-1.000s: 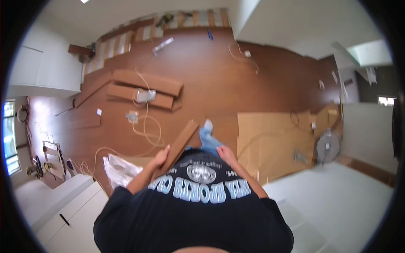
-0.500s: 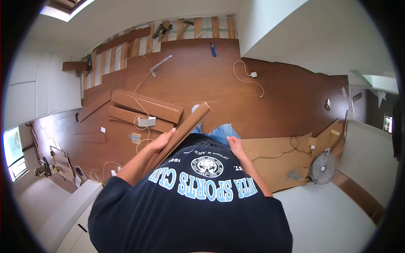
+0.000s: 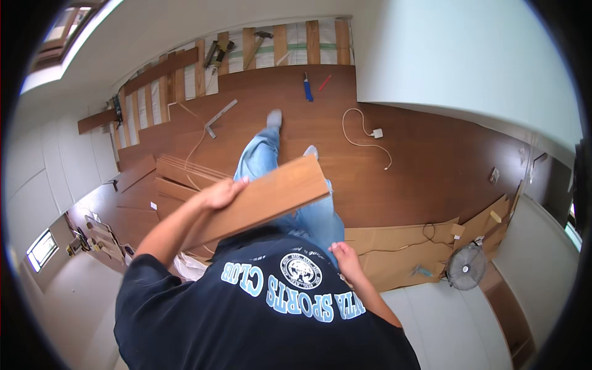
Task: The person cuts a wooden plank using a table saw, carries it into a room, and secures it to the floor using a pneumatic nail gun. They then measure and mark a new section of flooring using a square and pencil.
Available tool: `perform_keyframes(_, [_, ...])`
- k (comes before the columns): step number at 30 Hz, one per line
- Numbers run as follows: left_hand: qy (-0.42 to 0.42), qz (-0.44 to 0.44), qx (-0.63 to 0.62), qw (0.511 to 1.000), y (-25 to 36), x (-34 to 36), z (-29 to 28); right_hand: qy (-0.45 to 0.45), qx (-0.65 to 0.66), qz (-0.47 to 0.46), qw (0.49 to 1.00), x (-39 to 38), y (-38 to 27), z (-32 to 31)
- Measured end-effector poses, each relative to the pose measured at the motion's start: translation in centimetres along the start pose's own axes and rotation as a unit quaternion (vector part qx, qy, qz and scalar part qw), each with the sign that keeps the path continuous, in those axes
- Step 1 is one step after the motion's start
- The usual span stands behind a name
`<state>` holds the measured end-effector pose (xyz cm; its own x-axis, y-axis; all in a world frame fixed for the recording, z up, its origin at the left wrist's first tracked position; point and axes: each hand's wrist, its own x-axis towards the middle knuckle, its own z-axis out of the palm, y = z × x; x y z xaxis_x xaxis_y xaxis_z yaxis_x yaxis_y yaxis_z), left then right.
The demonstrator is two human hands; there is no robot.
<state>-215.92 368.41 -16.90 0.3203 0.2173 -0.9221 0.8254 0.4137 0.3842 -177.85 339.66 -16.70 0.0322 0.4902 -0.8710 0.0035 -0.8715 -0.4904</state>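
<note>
My left hand (image 3: 223,192) grips a long brown floor plank (image 3: 271,191), held at a slant across my waist and jeans. My right hand (image 3: 346,262) hangs by my right thigh (image 3: 320,219), its fingers loosely curled, with nothing visible in them. Beyond the plank, my left foot (image 3: 274,120) is on the laminate floor (image 3: 314,123). A stack of planks (image 3: 176,166) lies to the left, partly hidden behind my left arm and the held plank.
Wooden battens (image 3: 313,43) with tools line the far edge, near a blue hand tool (image 3: 308,86), red stick (image 3: 325,82) and metal square (image 3: 222,114). A white cable (image 3: 364,142) lies ahead. Cardboard (image 3: 394,265) and a fan (image 3: 462,271) are at right; a wall (image 3: 456,49) juts in.
I have stepped forward, my left leg now stretched ahead. The plank has swung from steep to flatter, its broad face showing. My right hand has dropped slightly lower.
</note>
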Motion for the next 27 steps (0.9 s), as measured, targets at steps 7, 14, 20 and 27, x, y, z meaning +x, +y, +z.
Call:
perform_keyframes(7, [0.17,0.143,0.161,0.961,7.1,38.5,-22.1,0.203,-0.173,-0.059,0.962,22.7,-1.3,-5.0])
perform_keyframes(14, [0.188,0.233,0.235,0.925,13.3,76.3,-29.8,0.325,-0.378,-0.014,0.867,44.1,5.9,-3.9])
perform_keyframes(20, [0.236,0.297,0.284,0.881,15.3,93.3,-31.1,0.473,-0.37,-0.006,0.799,54.9,4.9,-2.9])
perform_keyframes(27, [0.246,0.329,0.312,0.857,15.5,99.3,-30.8,0.507,-0.412,-0.048,0.756,64.3,-1.9,-2.0])
